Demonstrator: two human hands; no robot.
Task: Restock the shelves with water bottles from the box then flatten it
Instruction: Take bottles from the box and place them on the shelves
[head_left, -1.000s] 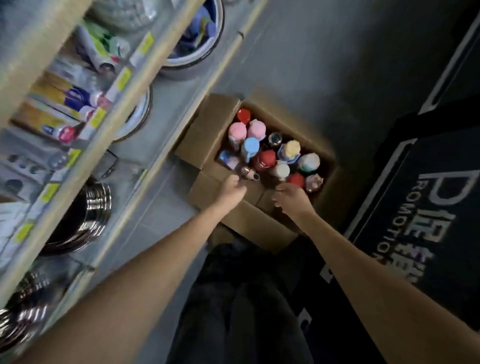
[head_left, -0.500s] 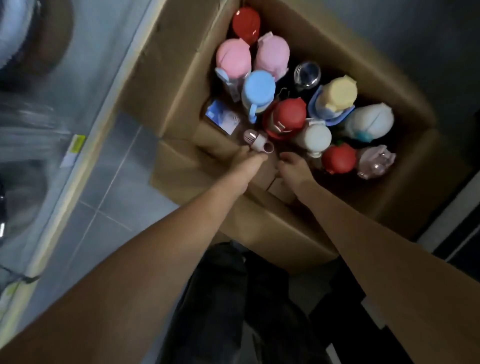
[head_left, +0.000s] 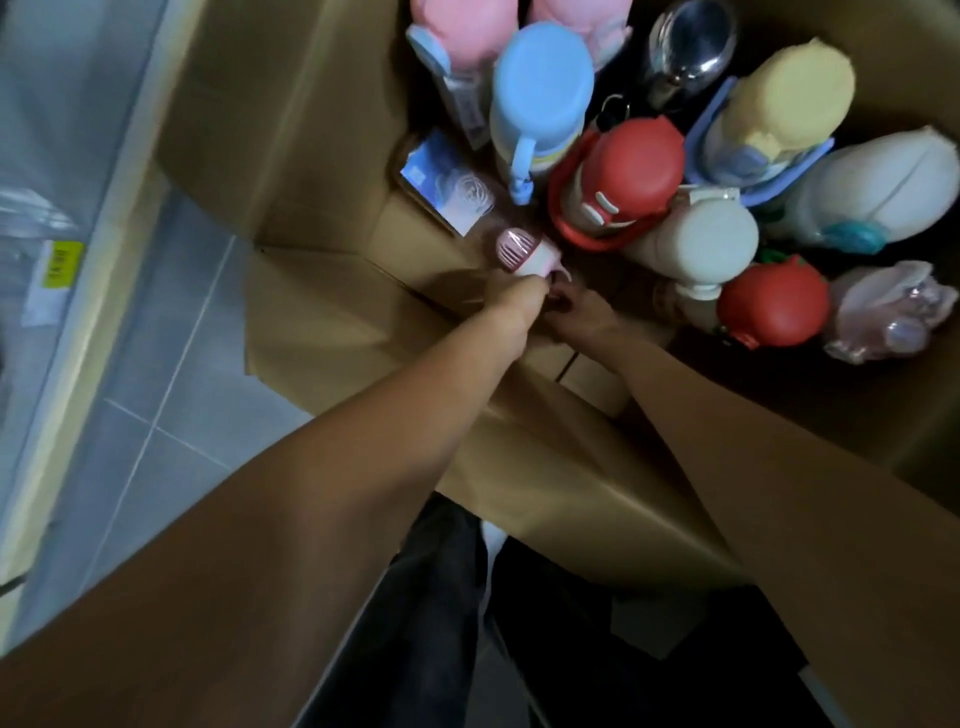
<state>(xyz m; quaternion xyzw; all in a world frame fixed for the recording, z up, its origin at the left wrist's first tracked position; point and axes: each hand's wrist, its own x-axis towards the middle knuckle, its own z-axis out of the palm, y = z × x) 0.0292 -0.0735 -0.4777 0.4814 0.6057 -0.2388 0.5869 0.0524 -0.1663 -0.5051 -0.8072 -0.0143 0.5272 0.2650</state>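
Note:
An open cardboard box (head_left: 322, 156) on the floor holds several upright water bottles: a blue-lidded one (head_left: 540, 83), a red one (head_left: 623, 176), a yellow one (head_left: 784, 104), a cream one (head_left: 701, 244) and others. A small pink bottle (head_left: 524, 254) with a ribbed top stands at the box's near inner edge. My left hand (head_left: 511, 304) grips its lower end. Right beside it, my right hand (head_left: 584, 312) has its fingertips at the same bottle's base; its grip is dark and blurred.
A blue-and-white packet (head_left: 447, 187) lies inside the box by the left flap. The lowest shelf edge with a yellow price tag (head_left: 60, 265) runs along the left. Grey tiled floor (head_left: 182, 364) lies between shelf and box. My dark trousers (head_left: 415, 623) are below.
The camera has dropped much closer to the box. Both hands moved from the near flap edge forward to the small pink bottle, and my left hand closed on it.

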